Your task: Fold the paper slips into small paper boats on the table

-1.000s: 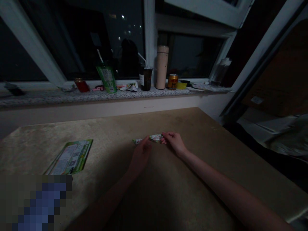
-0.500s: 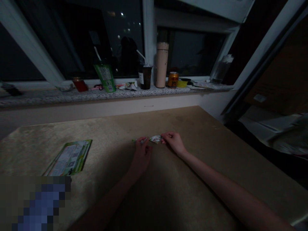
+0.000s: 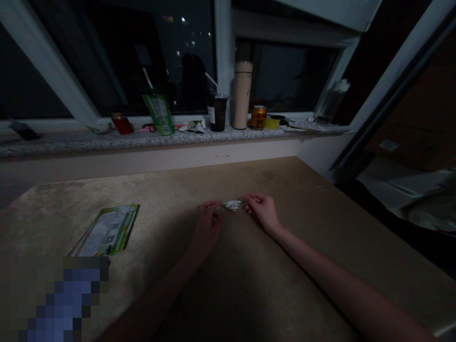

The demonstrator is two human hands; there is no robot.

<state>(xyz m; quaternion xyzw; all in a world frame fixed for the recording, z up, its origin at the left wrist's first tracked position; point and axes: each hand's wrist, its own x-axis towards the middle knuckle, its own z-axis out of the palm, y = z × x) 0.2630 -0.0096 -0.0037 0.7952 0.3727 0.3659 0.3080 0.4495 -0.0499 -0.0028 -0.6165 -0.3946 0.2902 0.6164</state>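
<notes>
A small folded piece of printed wrapper [image 3: 233, 204], white and green, lies low over the table between my two hands. My right hand [image 3: 261, 209] pinches its right end between thumb and fingers. On the left, my left hand [image 3: 208, 221] has its fingers closed on the other end, with a bit of green showing past the fingertips. The wrapper's middle stays uncovered and looks creased. Whether it touches the tabletop is hard to tell in this dim light.
A green printed packet [image 3: 114, 230] lies on the brown table [image 3: 171, 183] to the left. Along the windowsill [image 3: 192, 138] stand a green cup [image 3: 158, 114], a dark cup with a straw [image 3: 217, 114], a pink flask [image 3: 242, 97], an orange can [image 3: 258, 117] and a red jar [image 3: 122, 124].
My right hand has shifted slightly right, and a little more of the wrapper shows between the hands. The whole view has moved a little as well.
</notes>
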